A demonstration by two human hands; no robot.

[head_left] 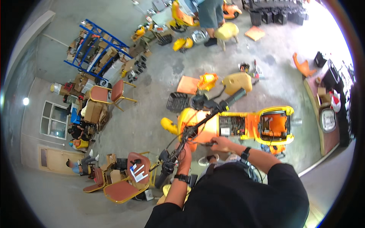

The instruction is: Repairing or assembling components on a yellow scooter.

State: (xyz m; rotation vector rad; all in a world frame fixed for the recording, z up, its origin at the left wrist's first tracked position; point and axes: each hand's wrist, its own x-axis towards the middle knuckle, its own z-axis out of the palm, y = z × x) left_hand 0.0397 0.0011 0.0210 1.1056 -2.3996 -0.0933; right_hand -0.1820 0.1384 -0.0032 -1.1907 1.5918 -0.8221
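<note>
While close by both hands [185,152] [221,144], orange-and-yellow scooter [250,128] mostly beyond them.

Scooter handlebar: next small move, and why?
Perhaps steady the dark cables with the left hand: they bunch loosely around the handlebar, that hand is right by them, and the right hand is at a dark slender piece.

left hand [185,155] at cables [191,131] | right hand [221,144] beside yellow-orange scooter [249,131]
</note>
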